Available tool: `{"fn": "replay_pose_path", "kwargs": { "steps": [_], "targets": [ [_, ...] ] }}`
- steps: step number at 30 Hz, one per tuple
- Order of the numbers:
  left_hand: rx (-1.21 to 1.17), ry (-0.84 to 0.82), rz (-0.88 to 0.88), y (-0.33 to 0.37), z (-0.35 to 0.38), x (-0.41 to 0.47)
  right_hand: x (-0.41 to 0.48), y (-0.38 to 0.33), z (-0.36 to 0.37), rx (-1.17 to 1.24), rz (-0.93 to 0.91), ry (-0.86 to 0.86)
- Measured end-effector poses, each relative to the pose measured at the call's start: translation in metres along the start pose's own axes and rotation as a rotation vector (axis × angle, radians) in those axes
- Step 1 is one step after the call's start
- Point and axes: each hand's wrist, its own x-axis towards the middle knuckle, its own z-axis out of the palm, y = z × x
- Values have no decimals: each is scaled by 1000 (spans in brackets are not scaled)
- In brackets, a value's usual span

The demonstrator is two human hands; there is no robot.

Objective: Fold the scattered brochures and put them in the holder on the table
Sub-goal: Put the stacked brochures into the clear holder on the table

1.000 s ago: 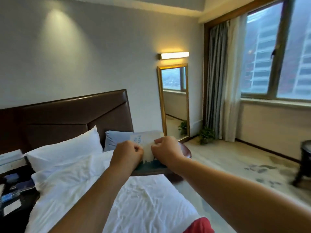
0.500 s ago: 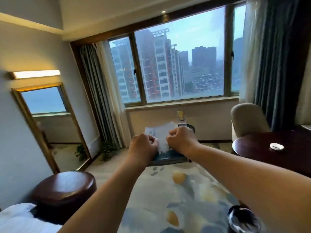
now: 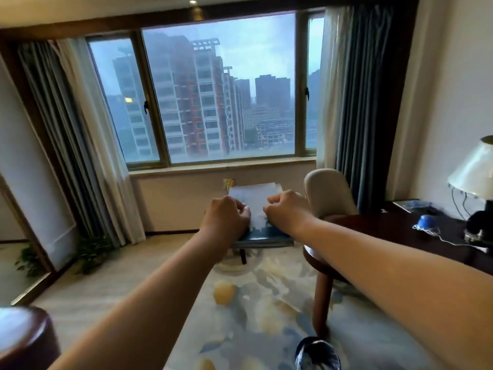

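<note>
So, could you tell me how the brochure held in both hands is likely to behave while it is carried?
The brochure looks like thin paper, so probably light and floppy. The left hand and right hand pinch it on either side, and its top edge stands up, so the fold may lend some stiffness. A one-handed grip would likely let it droop.

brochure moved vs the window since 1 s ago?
Yes. The brochure, pinched in left hand and right hand, swung right from beside the bed to below the window.

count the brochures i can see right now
2: one brochure held up by both the left hand and the right hand, one blue brochure flat on the dark table. Others may be out of view.
</note>
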Motion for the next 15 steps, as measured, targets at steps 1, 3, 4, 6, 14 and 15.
{"fn": "replay_pose_path", "kwargs": {
  "steps": [1,3,4,6,14,15],
  "targets": [
    [18,4,4,-3,5,12,14,5,3,-11,-9,-4],
    [58,2,15,-10,13,39,43,10,9,-47,-13,3],
    [70,1,15,-16,15,53,59,12,14,-60,-19,0],
    [75,3,7,-31,18,85,94,14,25,-78,-39,-10],
    [81,10,42,-94,26,236,242,9,63,-109,-26,35],
    [89,26,45,-100,28,254,259,8,66,-119,-19,56]
  ]
}}
